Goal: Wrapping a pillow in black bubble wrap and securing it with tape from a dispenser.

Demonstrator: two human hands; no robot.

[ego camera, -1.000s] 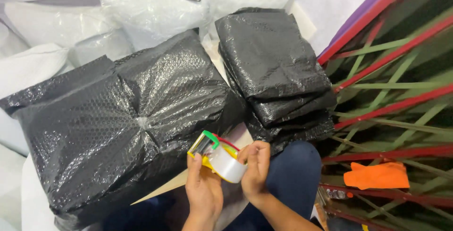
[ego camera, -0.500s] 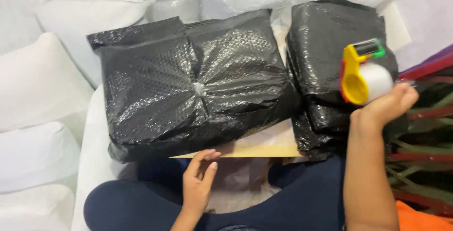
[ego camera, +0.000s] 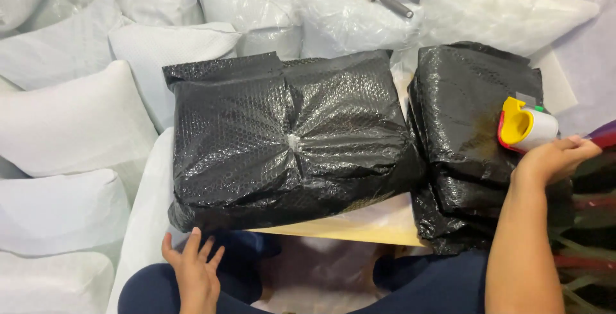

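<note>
Tape dispenser (ego camera: 525, 126) on folded black stack (ego camera: 471, 102) — yellow side faces left.

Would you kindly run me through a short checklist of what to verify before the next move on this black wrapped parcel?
1. Left hand open and free, by the near edge of the black bubble-wrapped parcel: ok.
2. Tape dispenser held securely by the right hand: cannot tell; fingers sit just below it.
3. Parcel resting flat on the board: ok.
4. Centre seam taped shut: cannot tell.
5. Stack of folded black bags clear of the parcel: not ok; they touch.
</note>
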